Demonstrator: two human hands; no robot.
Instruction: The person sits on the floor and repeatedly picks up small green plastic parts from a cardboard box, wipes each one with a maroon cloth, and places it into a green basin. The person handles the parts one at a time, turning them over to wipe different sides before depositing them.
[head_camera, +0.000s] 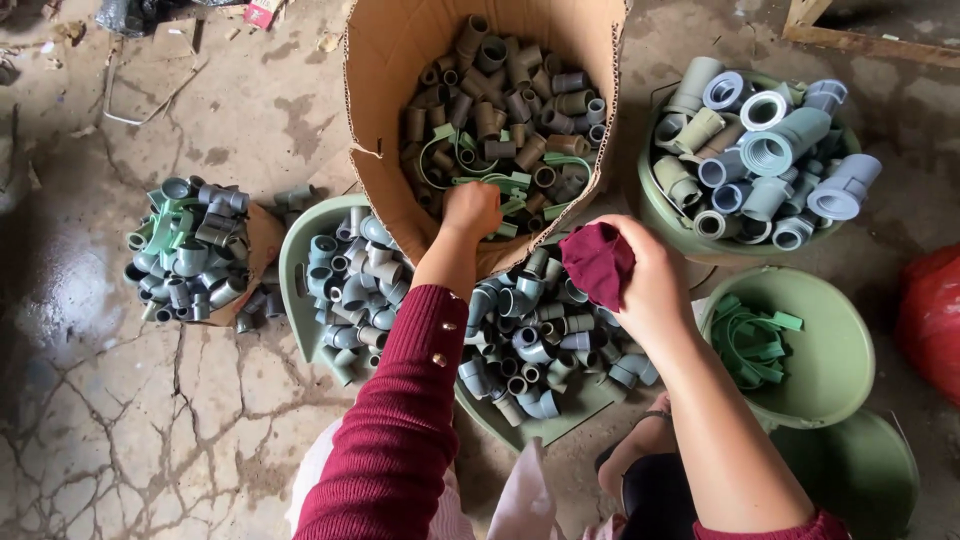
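The left arm (405, 420), at lower centre of the frame, wears a dark red ribbed knit sleeve reaching the wrist, with small gold studs near the cuff; the right arm (720, 420), at lower right, is bare to the elbow, its dark red sleeve pushed up at the bottom edge; pale clothing shows between them.

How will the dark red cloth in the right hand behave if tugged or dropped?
Probably floppy: the dark red cloth bunches in folds within the right hand. Likely light, since the fingers pinch it loosely. Dropped on the pipe fittings, it would likely drape, not roll.
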